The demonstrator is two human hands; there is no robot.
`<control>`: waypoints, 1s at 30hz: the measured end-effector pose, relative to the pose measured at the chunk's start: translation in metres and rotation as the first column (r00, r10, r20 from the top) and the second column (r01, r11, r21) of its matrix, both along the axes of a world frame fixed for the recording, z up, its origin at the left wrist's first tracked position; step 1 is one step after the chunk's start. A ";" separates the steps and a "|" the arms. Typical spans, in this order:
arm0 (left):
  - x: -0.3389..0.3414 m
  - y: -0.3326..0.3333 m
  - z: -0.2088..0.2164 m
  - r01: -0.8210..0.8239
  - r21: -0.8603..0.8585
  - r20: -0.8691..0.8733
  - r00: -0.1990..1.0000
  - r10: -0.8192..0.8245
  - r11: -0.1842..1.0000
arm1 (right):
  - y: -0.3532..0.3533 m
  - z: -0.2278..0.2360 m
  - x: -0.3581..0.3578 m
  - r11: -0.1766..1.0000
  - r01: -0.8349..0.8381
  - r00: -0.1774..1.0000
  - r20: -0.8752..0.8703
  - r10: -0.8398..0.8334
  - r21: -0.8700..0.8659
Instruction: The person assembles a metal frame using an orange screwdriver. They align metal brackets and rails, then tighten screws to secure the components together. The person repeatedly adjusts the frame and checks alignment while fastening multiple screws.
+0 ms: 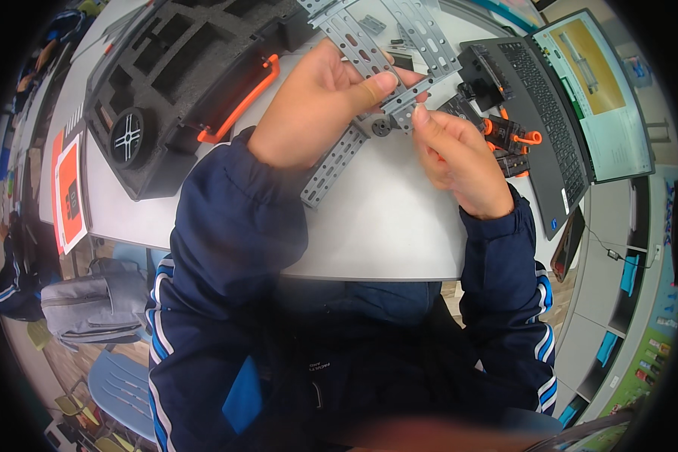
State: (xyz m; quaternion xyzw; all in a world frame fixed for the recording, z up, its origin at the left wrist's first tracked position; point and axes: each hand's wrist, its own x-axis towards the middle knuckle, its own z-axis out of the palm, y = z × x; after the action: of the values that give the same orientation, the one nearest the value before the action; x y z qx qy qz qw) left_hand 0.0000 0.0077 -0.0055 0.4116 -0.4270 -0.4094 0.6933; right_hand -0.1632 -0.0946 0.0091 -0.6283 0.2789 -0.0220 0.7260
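Pinching a grey, slotted, rigid-looking frame (431,44) above the white, smooth tabletop (388,226): the left hand (309,102), fingers closed round one bar, likely to steady it. Right hand (463,158): fingers nearly together on the small grey perforated plate (403,118) at the frame's near corner, presumably for finer control. Black-and-grey laptop (539,90) stands open at right, screen angled inward, probably for easy viewing. Black foam-lined case (149,181) sits left, seemingly keeping working space free.

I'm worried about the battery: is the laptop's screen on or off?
On: the laptop's screen is lit, showing a yellow panel with a paler area below it.
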 end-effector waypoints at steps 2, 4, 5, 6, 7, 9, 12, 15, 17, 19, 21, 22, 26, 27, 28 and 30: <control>0.000 0.000 -0.001 0.000 0.016 0.007 1.000 0.000 1.000 | 0.001 0.001 0.000 1.000 0.005 1.000 -0.002 -0.005 -0.014; 0.003 0.000 0.000 -0.017 0.083 0.063 0.998 0.011 0.996 | 0.001 0.002 0.000 1.000 -0.008 1.000 0.002 0.008 -0.009; 0.004 0.000 0.000 0.011 0.049 0.056 0.998 -0.014 0.999 | 0.002 0.002 0.001 1.000 0.023 1.000 0.010 -0.023 -0.017; 0.005 0.000 0.000 0.024 0.033 0.054 0.998 -0.026 0.999 | 0.002 0.002 0.001 0.998 0.054 0.998 0.019 -0.053 -0.025; 0.006 0.000 0.000 0.037 0.018 0.052 0.998 -0.038 0.999 | 0.002 0.002 0.001 0.997 0.067 0.997 0.044 -0.065 -0.030; 0.006 0.000 0.001 0.037 0.031 0.048 0.998 -0.039 0.999 | 0.002 0.000 0.002 0.994 0.087 0.995 0.046 -0.084 -0.068; 0.004 0.000 0.000 0.026 0.009 0.017 1.000 -0.026 1.000 | 0.001 -0.001 0.003 0.991 0.099 0.994 0.051 -0.094 -0.091; 0.003 -0.001 -0.001 0.017 -0.011 0.019 1.000 -0.017 1.000 | 0.001 -0.002 0.002 0.990 0.116 0.992 0.051 -0.112 -0.082; 0.005 -0.002 -0.001 0.018 -0.003 0.036 0.999 -0.018 1.000 | 0.001 -0.002 0.001 0.991 0.114 0.991 0.084 -0.108 -0.065; 0.007 -0.001 0.000 0.020 0.012 0.054 0.998 -0.021 1.000 | 0.000 -0.001 0.000 0.992 0.113 0.985 0.138 -0.105 -0.057; 0.009 -0.002 0.000 -0.006 0.001 0.064 0.998 0.006 1.000 | 0.000 0.000 -0.001 0.989 0.126 0.972 0.207 -0.107 -0.082; 0.010 -0.001 0.001 -0.021 -0.007 0.070 0.997 0.021 1.000 | 0.000 0.000 -0.001 0.986 0.131 0.965 0.243 -0.103 -0.102; 0.011 0.001 0.003 -0.055 0.012 0.032 0.998 0.055 0.998 | -0.004 0.003 -0.003 0.930 0.198 0.947 0.307 -0.100 -0.308; 0.011 0.001 0.003 -0.068 0.011 0.015 0.998 0.068 0.998 | -0.005 0.004 -0.003 0.893 0.217 0.941 0.328 -0.083 -0.395; 0.011 0.001 0.004 -0.077 -0.009 0.007 0.997 0.077 0.997 | -0.006 0.004 -0.003 0.845 0.243 0.937 0.339 -0.079 -0.476; 0.011 0.000 0.004 -0.125 -0.027 -0.026 0.992 0.125 0.992 | -0.005 0.003 -0.003 0.795 0.324 0.901 0.423 -0.094 -0.513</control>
State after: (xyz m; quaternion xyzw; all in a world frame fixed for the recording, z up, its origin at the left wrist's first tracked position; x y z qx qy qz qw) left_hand 0.0108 0.0080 -0.0015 0.4224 -0.3977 -0.3640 0.7286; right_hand -0.1661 -0.0996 0.0120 -0.7650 0.1838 -0.3060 0.5361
